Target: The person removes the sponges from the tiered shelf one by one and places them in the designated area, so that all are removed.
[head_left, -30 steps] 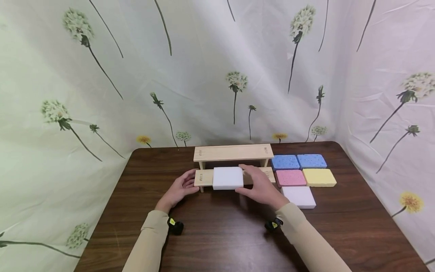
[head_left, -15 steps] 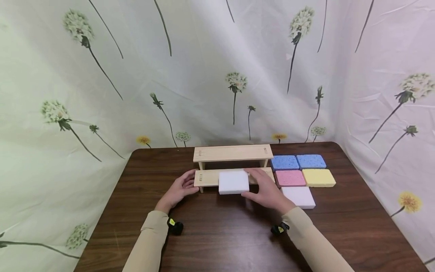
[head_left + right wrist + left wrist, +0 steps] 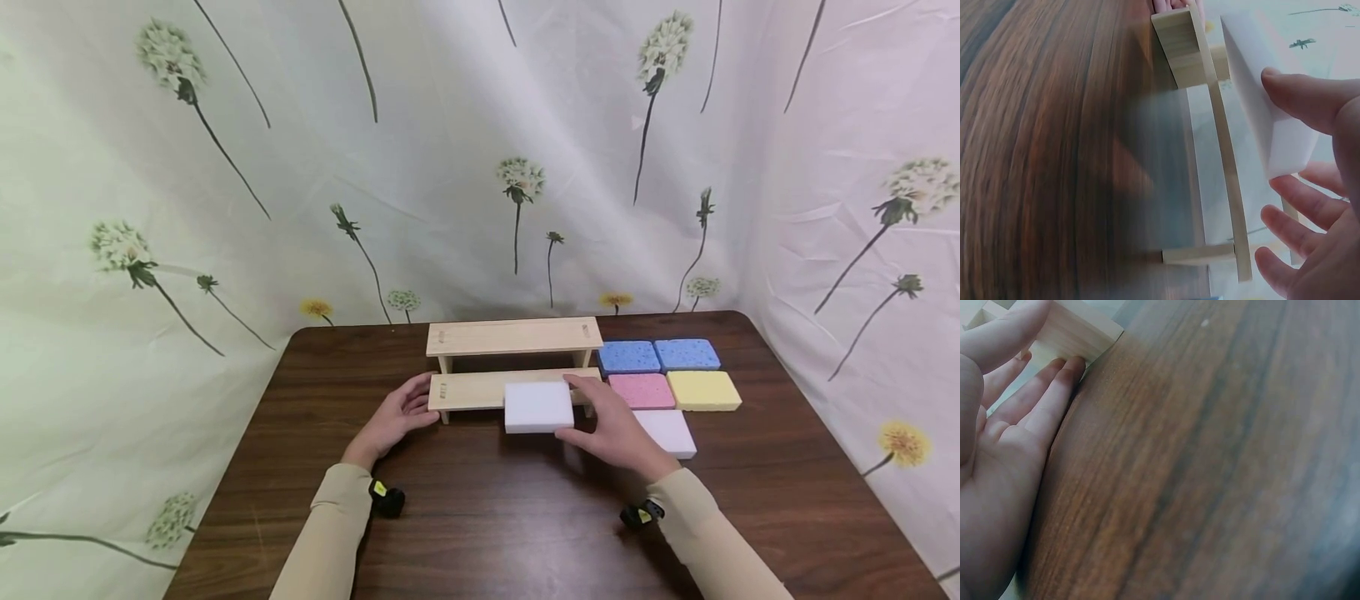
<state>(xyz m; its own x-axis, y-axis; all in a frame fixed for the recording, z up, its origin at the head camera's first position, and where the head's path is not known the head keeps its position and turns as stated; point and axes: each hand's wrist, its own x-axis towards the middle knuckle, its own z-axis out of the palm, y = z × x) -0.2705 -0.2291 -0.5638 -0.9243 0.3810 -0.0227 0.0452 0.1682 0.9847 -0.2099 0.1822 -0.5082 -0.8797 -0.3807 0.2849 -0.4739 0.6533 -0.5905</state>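
Observation:
My right hand (image 3: 611, 425) pinches a white sponge (image 3: 538, 407) by its right end, thumb on the near side and fingers at the far side. The sponge is held over the front edge of the lower step of a light wooden two-tier stand (image 3: 513, 335). In the right wrist view the sponge (image 3: 1266, 100) is tilted beside the wooden board (image 3: 1225, 156), with a gap visible between them. My left hand (image 3: 392, 422) rests at the left end of the lower step. In the left wrist view its extended fingers (image 3: 1054, 394) touch the stand's pale wooden end (image 3: 1075, 328).
Right of the stand lie two blue sponges (image 3: 628, 357), a pink sponge (image 3: 641, 391), a yellow sponge (image 3: 703, 391) and another white sponge (image 3: 670, 432), partly hidden by my right hand. Beneath everything is a dark wooden table (image 3: 480, 525). A flower-printed curtain (image 3: 450, 167) hangs behind.
The white sponge in my right hand has moved rightward and slightly nearer, from the middle of the lower step towards its right part. My left hand has stayed put.

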